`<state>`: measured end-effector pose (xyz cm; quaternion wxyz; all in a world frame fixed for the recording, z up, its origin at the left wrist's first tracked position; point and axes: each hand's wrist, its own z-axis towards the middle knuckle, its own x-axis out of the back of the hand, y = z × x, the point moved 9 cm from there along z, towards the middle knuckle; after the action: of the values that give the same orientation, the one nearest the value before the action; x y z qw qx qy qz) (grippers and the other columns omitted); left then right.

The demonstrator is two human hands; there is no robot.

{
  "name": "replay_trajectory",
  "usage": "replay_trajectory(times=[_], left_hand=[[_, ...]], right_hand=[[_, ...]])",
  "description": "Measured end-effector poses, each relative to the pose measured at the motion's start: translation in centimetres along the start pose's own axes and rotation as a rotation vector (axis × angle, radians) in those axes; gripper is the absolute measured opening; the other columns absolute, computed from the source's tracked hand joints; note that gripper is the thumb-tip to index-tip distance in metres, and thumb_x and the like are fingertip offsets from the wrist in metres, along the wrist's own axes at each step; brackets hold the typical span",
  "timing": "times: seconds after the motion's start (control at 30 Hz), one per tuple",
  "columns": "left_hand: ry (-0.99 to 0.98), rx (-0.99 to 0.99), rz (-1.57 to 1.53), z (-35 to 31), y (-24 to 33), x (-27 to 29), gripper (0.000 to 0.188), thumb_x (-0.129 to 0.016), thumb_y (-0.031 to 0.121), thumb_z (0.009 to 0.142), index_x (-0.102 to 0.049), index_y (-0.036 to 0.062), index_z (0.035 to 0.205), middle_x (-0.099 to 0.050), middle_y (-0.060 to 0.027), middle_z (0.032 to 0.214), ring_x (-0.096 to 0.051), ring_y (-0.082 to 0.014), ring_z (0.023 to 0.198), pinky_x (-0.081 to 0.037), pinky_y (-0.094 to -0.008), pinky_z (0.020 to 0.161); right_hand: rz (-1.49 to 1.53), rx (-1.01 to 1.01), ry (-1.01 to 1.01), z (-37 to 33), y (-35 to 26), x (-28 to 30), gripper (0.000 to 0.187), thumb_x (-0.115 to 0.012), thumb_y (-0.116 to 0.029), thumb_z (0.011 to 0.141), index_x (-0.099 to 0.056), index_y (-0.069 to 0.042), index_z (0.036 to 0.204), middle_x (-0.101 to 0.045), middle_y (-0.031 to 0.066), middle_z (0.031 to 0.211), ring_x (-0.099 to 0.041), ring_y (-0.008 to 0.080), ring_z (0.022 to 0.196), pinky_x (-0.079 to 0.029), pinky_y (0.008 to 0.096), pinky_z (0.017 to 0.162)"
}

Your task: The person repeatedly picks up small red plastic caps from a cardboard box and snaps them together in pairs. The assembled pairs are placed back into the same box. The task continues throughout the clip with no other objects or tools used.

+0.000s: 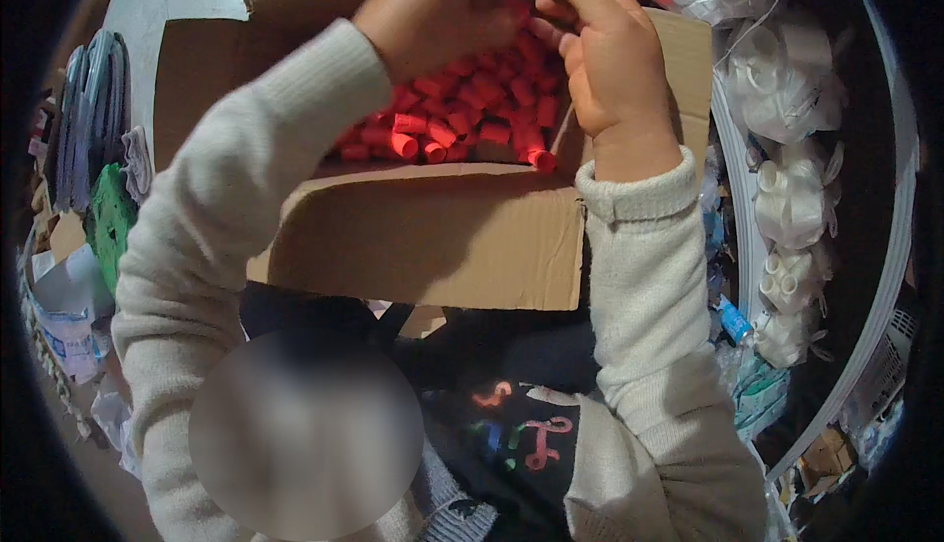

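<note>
An open cardboard box (433, 237) stands in front of me, holding a heap of small red tube-shaped pieces (472, 114), seemingly plastic. My left hand (438, 16) is over the far part of the heap, its fingers smeared by motion, so what they hold cannot be made out. Close to its right, my right hand (615, 60) is raised above the box's right side. Its fingers are loosely bent and apart, pointing toward the left hand, with nothing plainly held. A red blur shows between the two hands; whether it is a held piece is unclear.
Clear plastic bags of white pipe fittings (787, 198) line the right side, beside a curved white strip (890, 247). At left are bundled grey items (88, 124) and a green bundle (110, 222). The box's near flap folds outward toward my lap.
</note>
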<state>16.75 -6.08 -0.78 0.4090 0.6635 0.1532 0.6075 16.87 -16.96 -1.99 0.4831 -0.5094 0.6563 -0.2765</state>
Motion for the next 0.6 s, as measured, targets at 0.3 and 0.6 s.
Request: replay_trajectory(times=[0.3, 0.6], left_hand=[[-0.045, -0.114, 0.016, -0.4, 9.3, 4.7, 0.018, -0.055, 0.006, 0.080, -0.051, -0.0013, 0.097, -0.051, -0.0170, 0.096, -0.052, -0.0270, 0.085, -0.046, -0.0333, 0.073], [0.006, -0.299, 0.019, -0.2, 8.3, 3.9, 0.030, -0.055, 0.004, 0.080, -0.047, -0.0009, 0.109, -0.049, -0.0193, 0.104, -0.052, -0.0283, 0.094, -0.046, -0.0333, 0.078]], right_hand=[[0.469, -0.311, -0.447, -2.1, 1.3, -4.5, 0.041, -0.040, -0.034, 0.092, -0.046, -0.002, 0.117, -0.050, 0.0136, 0.115, -0.051, 0.0266, 0.102, -0.045, 0.0390, 0.087], [0.593, -0.273, -0.566, -2.2, 0.5, -5.4, 0.034, -0.043, -0.032, 0.091, -0.050, -0.004, 0.111, -0.056, 0.0124, 0.104, -0.052, 0.0227, 0.092, -0.043, 0.0338, 0.078]])
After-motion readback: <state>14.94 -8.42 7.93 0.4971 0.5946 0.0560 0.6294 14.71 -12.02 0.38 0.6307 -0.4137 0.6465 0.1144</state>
